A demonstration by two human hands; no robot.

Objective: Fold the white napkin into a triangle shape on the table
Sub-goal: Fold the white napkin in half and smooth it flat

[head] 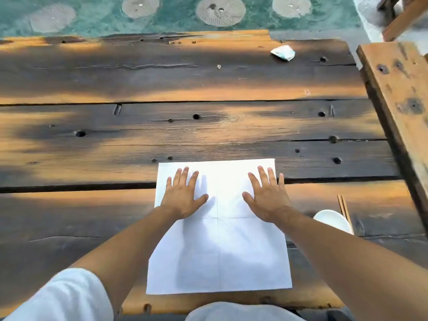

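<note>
The white napkin [218, 249] lies spread out flat and square on the dark wooden plank table [185, 126], near its front edge. Faint crease lines cross at its middle. My left hand [183, 195] rests palm down on the napkin's far left part, fingers spread. On the far right part my right hand [266, 195] presses flat the same way. Neither hand grips anything. The napkin's far edge runs just beyond my fingertips.
A white bowl [333, 220] with a pair of wooden chopsticks [345, 210] stands to the right of the napkin. A crumpled white wrapper [283, 52] lies at the far right of the table. A wooden bench [398, 100] borders the right side.
</note>
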